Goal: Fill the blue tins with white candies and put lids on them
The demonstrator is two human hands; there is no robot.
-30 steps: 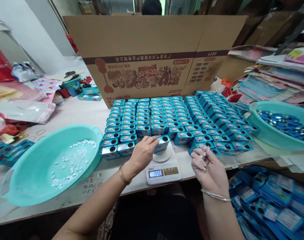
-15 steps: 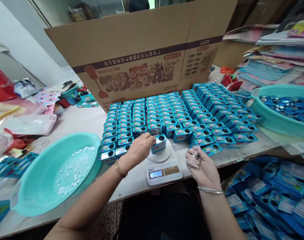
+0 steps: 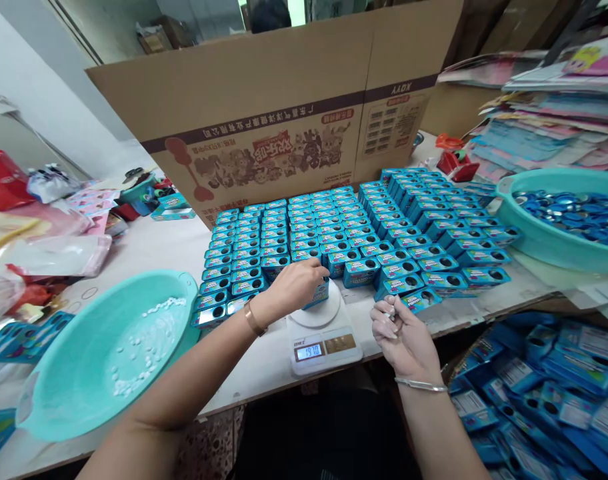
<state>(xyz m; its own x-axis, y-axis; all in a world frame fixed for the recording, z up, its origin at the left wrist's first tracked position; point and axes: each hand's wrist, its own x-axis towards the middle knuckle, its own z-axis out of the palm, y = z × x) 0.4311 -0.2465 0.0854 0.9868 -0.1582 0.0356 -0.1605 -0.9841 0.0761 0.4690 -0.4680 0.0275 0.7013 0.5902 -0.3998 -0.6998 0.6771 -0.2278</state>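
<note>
On the scale (image 3: 323,333), the left hand (image 3: 297,285) grips one blue tin (image 3: 318,292); the right hand (image 3: 403,333) is curled on small pieces, with rows of tins (image 3: 334,233) already ranked behind.

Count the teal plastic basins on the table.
2: one basin at the near left with small white pieces, one basin at the far right holding blue lids.

I see the scale (image 3: 324,337) at the counter's (image 3: 174,243) near edge, rows of tins (image 3: 354,233) behind it, the carton (image 3: 284,100) behind those. One basin (image 3: 84,373) lies left, another basin (image 3: 539,233) right.
</note>
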